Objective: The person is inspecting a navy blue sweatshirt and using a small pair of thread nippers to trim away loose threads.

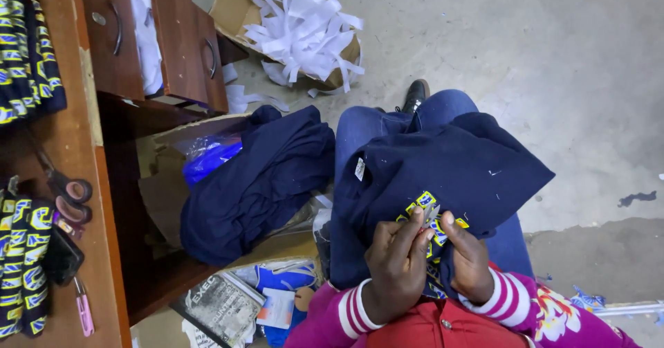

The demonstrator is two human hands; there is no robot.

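A dark navy garment (449, 161) lies over my lap, with a yellow and blue patch (423, 201) on it. My left hand (395, 265) pinches a small metal tool (431, 213) against the patch. My right hand (467, 257) grips the fabric and the patch just beside it, thumb up. Both hands are close together over the patch.
A heap of navy garments (256, 182) fills a cardboard box to my left. A wooden desk (76, 140) holds scissors (68, 192), pink snips (84, 310) and stacked patches (24, 265). A box of white paper strips (304, 33) sits on the concrete floor.
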